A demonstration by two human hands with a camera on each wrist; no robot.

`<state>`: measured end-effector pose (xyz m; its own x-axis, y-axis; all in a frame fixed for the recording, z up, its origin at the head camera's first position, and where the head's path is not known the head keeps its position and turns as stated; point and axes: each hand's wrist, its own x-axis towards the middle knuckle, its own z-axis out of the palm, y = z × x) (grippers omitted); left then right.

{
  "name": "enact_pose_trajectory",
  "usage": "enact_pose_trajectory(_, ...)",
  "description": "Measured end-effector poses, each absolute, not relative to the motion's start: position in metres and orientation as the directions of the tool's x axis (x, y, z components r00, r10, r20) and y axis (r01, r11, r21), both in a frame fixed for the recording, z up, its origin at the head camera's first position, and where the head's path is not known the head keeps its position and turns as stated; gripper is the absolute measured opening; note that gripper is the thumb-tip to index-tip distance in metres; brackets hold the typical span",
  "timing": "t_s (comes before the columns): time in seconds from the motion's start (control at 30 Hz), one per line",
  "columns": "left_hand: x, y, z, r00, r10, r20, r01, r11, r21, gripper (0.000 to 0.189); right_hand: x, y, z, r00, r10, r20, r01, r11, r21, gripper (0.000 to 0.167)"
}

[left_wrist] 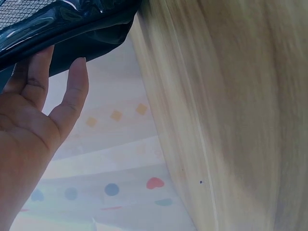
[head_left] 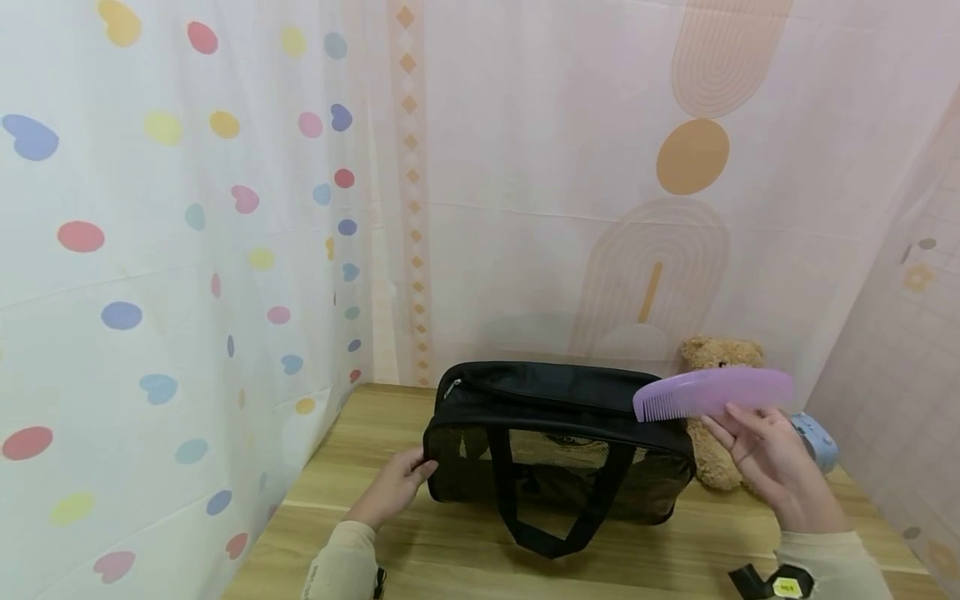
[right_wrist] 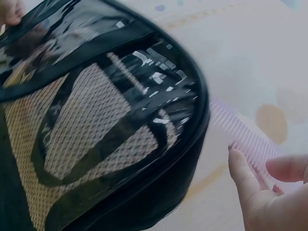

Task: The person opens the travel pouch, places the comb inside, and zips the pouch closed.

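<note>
Purple comb (head_left: 712, 392), teeth down, runs roughly parallel to the black handbag (head_left: 555, 392) at its right end, pinched by the nearer right hand (head_left: 776, 467); left hand (head_left: 396, 489), fingers fairly straight, touches the left end.

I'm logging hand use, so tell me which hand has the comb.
The right hand: it pinches the purple comb. The left hand has no comb; it touches the left end of the black bag.

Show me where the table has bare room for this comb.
Bare: tabletop between bag and spotted curtain, beyond left hand; also in front of the handle, between the sleeves. Crowded: right of the bag, with teddy bear, blue object and right hand.
</note>
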<state>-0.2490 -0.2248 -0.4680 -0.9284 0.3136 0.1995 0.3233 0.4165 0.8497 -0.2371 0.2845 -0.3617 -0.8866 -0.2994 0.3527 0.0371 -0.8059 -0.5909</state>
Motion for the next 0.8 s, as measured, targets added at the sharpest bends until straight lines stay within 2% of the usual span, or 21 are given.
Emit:
enact_pose_trajectory(0.23, -0.249, -0.223, -0.467, -0.928, 0.313, 0.204, 0.328, 0.424, 0.844, 0.018, -0.238, 0.281, -0.366, -0.915, -0.219, 0.339, -0.115, -0.664, -0.739, 0.025)
enact_pose_trajectory(0.43, -0.250, -0.223, -0.468, -0.924, 0.317, 0.214, 0.343, 0.439, 0.830, 0.018, -0.236, 0.278, -0.365, -0.929, -0.179, 0.324, -0.192, -0.517, -0.834, 0.016)
enact_pose_trajectory(0.57, -0.250, -0.222, -0.468, -0.924, 0.317, 0.214, 0.340, 0.427, 0.838, 0.018, -0.234, 0.275, -0.363, -0.925, -0.160, 0.344, -0.254, -0.411, -0.876, 0.019)
enact_pose_trajectory(0.8, -0.249, -0.222, -0.467, -0.932, 0.302, 0.201, 0.323, 0.442, 0.837, 0.018, -0.232, 0.272, -0.361, -0.895, -0.178, 0.410, -0.360, -0.255, -0.897, 0.009)
